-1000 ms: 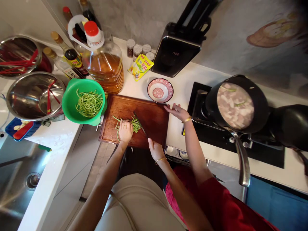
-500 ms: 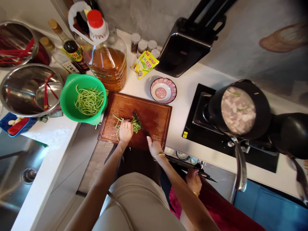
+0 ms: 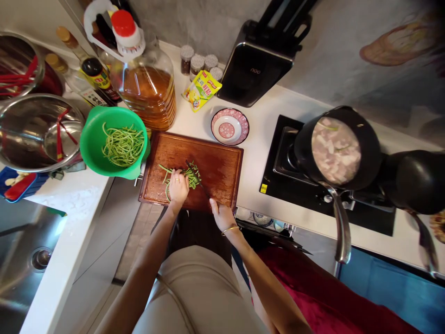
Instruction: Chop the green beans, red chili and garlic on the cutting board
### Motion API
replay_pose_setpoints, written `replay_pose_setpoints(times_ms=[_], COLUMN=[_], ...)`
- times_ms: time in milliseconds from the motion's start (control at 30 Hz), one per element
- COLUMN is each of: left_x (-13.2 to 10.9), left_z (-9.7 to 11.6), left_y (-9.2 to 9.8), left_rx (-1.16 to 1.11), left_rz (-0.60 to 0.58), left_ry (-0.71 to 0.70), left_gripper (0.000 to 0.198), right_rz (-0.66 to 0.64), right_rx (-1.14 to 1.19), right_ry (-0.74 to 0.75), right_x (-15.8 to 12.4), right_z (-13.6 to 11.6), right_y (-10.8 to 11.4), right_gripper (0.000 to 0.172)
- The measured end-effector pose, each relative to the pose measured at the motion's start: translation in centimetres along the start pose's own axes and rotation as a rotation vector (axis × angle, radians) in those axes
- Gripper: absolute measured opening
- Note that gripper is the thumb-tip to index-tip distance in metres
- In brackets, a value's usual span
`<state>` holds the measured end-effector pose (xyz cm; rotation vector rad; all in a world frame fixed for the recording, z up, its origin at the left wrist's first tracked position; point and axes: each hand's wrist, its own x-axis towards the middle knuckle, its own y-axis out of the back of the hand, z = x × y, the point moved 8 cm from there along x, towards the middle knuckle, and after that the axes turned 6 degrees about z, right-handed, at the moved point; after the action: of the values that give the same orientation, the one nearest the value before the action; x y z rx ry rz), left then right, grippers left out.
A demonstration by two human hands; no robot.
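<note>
My left hand (image 3: 178, 184) presses down on a small bunch of green beans (image 3: 187, 174) on the brown wooden cutting board (image 3: 222, 168), fingers curled over them. My right hand (image 3: 221, 214) grips the handle of a knife (image 3: 196, 178) at the board's near edge, its dark blade lying across the beans just right of my left fingers. A green bowl (image 3: 91, 139) with more long green beans (image 3: 122, 144) stands directly left of the board.
A pink patterned dish (image 3: 230, 126) sits behind the board. A black pot of pale meat chunks (image 3: 335, 147) is on the stove at right, handle toward me. An oil jug (image 3: 148, 91), sauce bottles, steel bowls (image 3: 34, 132) and a sink (image 3: 24, 260) are at left. A person in red (image 3: 313, 301) stands at my right.
The other person's hand, which rested beside the board a second ago, has pulled back out of sight. My hands remain on the beans and knife; the view shifted slightly.
</note>
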<state>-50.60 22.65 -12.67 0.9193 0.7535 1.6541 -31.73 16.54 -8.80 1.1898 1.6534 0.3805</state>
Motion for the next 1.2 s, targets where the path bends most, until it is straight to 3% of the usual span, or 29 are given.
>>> replay_pose_setpoints(times_ms=[267,400,500,600,933,1200], left_x=[-0.1,-0.1,0.0,0.0,0.1,-0.2], left_z=[-0.4,-0.5,-0.4,-0.3,-0.3,-0.6], left_y=[-0.5,-0.8,-0.9,-0.7,-0.3,-0.5], left_rx=[-0.003,-0.003,0.014,0.025,-0.040,-0.021], left_rz=[-0.003,-0.022,-0.028,-0.020,0.039,0.096], left_ry=[0.019,0.012,-0.007,-0.012,-0.012,-0.045], left_gripper=[0.023,0.021,0.023,0.024,0.023,0.015], right_rz=[-0.093,-0.138,-0.075,0.036,-0.003,-0.079], right_rx=[-0.062,-0.108,-0.089,0.001,0.034,-0.063], right_ry=[-0.026,-0.091,-0.111,-0.029,-0.009,-0.061], right_x=[0.1,1.2,2.0,2.2,-0.7,-1.5], right_z=[-0.7,0.0,0.6,0.4,-0.6,-0.8], right_y=[0.6,-0.7,-2.4,-3.2,0.3,-0.2], right_gripper=[0.074,0.078,0.071,0.061,0.064,0.066])
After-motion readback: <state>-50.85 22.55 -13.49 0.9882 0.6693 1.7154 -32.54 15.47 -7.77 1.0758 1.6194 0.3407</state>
